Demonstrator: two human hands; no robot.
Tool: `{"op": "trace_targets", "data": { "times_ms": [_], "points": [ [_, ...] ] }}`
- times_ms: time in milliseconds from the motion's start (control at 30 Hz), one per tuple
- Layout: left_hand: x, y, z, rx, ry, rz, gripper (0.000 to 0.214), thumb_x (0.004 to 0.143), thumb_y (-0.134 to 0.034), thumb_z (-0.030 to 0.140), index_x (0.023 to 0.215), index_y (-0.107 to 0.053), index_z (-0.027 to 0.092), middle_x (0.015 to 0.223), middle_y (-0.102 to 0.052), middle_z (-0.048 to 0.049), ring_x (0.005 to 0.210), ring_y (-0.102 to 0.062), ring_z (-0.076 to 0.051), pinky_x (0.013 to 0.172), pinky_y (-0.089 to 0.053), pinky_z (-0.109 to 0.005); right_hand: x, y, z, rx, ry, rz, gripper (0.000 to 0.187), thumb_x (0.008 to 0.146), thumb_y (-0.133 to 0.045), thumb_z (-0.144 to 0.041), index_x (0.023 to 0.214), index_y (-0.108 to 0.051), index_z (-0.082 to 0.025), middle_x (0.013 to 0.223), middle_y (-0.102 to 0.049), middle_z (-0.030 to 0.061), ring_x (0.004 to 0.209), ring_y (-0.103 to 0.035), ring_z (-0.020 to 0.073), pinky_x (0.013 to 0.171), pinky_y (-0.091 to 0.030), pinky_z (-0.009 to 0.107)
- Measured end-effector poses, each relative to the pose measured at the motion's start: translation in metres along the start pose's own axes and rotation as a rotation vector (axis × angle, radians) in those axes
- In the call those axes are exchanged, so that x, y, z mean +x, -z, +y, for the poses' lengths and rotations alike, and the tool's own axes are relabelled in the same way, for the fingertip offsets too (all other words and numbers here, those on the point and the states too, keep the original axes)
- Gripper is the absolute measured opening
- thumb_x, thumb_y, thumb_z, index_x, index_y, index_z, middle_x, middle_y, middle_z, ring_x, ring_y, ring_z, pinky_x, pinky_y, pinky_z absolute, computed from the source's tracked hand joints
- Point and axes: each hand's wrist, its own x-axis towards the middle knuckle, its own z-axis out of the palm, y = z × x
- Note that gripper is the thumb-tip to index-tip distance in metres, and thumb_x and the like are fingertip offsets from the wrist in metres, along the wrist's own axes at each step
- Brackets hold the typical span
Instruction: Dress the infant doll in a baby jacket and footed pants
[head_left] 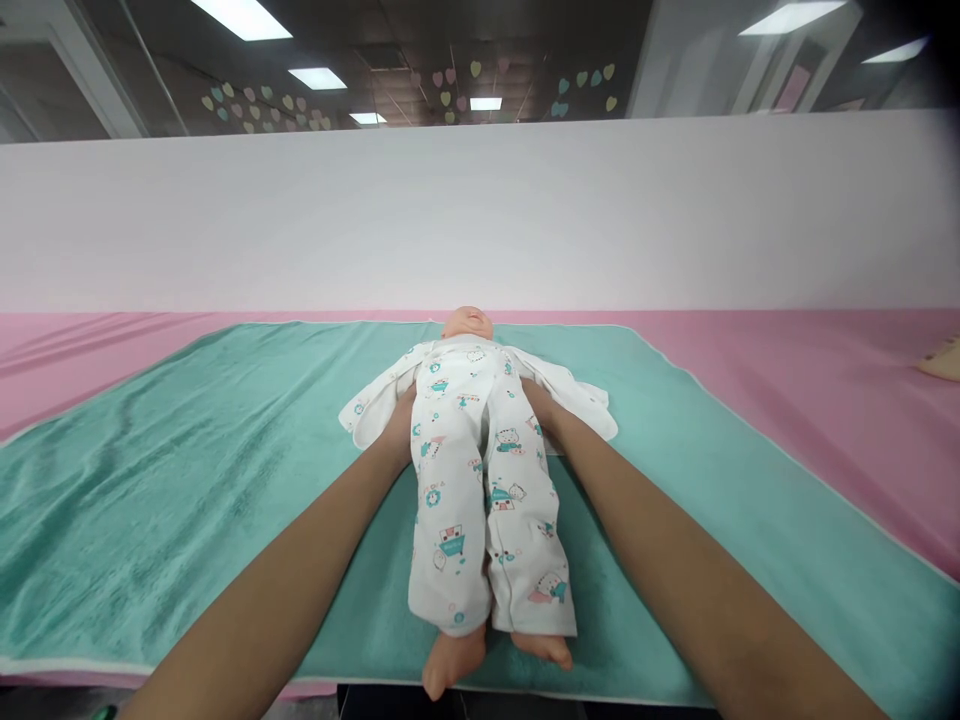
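Observation:
A baby doll (469, 322) lies on its back on a teal towel (225, 480), its head away from me and its bare feet toward me. It wears white printed pants (454, 490). A white long-sleeved top (577, 392) is spread about its upper body, both sleeves stretched outward. My left hand (403, 412) is against the left side of the doll's waist, and my right hand (538, 402) is against the right side. The fingers of both hands are hidden behind the doll and its clothes.
Pink cloth (825, 400) lies under the towel and shows at both sides. A white wall panel (480, 215) rises behind, with dark glass and paper hearts above it. Part of a beige object (941, 360) shows at the right edge.

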Motion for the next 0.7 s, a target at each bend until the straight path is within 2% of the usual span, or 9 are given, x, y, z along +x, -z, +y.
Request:
{"op": "trace_targets", "data": {
  "times_ms": [133, 267, 367, 533, 700],
  "points": [
    [-0.002, -0.003, 0.001, -0.082, 0.062, 0.035, 0.020, 0.075, -0.063, 0.027, 0.092, -0.064, 0.017, 0.078, -0.068, -0.0019, 0.080, -0.062, -0.020, 0.074, -0.051, -0.030, 0.000, -0.002, 0.004, 0.061, -0.030, -0.044, 0.020, 0.073, -0.057, -0.035, 0.075, -0.068, -0.018, 0.081, -0.069, 0.0056, 0.082, -0.058, 0.0237, 0.079, -0.047, 0.037],
    [-0.002, -0.005, 0.002, -0.107, 0.104, 0.042, 0.017, 0.076, -0.061, 0.029, 0.087, -0.065, 0.016, 0.073, -0.068, -0.0025, 0.079, -0.062, -0.020, 0.073, -0.051, -0.031, -0.003, 0.000, -0.002, 0.182, -0.135, -0.061, 0.017, 0.071, -0.059, -0.030, 0.076, -0.067, -0.016, 0.082, -0.068, 0.0060, 0.081, -0.056, 0.0214, 0.075, -0.047, 0.034],
    [-0.002, -0.006, 0.002, -0.091, 0.087, 0.041, 0.017, 0.073, -0.062, 0.023, 0.088, -0.066, 0.016, 0.075, -0.069, -0.0023, 0.073, -0.061, -0.018, 0.070, -0.050, -0.029, -0.005, 0.003, -0.008, 0.183, -0.191, -0.043, 0.015, 0.069, -0.059, -0.026, 0.075, -0.066, -0.013, 0.081, -0.068, 0.0070, 0.083, -0.054, 0.0213, 0.073, -0.046, 0.032],
    [-0.002, -0.005, 0.002, -0.040, 0.031, 0.055, 0.028, 0.070, -0.062, 0.016, 0.098, -0.066, 0.017, 0.079, -0.070, -0.0014, 0.071, -0.061, -0.017, 0.071, -0.048, -0.029, -0.004, 0.003, -0.008, 0.204, -0.205, -0.045, 0.014, 0.067, -0.060, -0.024, 0.072, -0.065, -0.012, 0.077, -0.068, 0.0058, 0.079, -0.054, 0.0202, 0.073, -0.046, 0.031],
    [0.003, 0.000, -0.001, -0.043, 0.064, -0.028, 0.026, 0.074, -0.060, 0.022, 0.098, -0.066, 0.017, 0.086, -0.070, -0.0040, 0.083, -0.062, -0.021, 0.078, -0.049, -0.032, -0.005, 0.003, -0.009, 0.258, -0.203, -0.003, 0.015, 0.066, -0.060, -0.024, 0.073, -0.065, -0.013, 0.081, -0.068, 0.0071, 0.085, -0.054, 0.0210, 0.077, -0.045, 0.032]
  ]
}}
